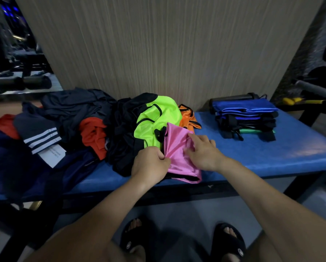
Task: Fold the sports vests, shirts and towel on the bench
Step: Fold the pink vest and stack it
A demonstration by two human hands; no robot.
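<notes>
On the blue bench (271, 157), a heap of unfolded dark and red shirts (73, 118) fills nine o'clock. At centre, the left hand (150, 163) pinches the pink vest (179, 154) at its left edge, the right hand (203, 152) rests on it with fingers loosely spread. A neon-green vest (154, 120) lies just behind. Folded blue vests (247, 118) are stacked at two o'clock.

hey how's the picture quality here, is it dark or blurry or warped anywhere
Head view: dim overall, the dark clothes pile losing detail; a soft glare patch on the blue bench at right; wide-angle bending at the edges; the pink vest, left hand and right hand fairly sharp; the left background murky.
</notes>
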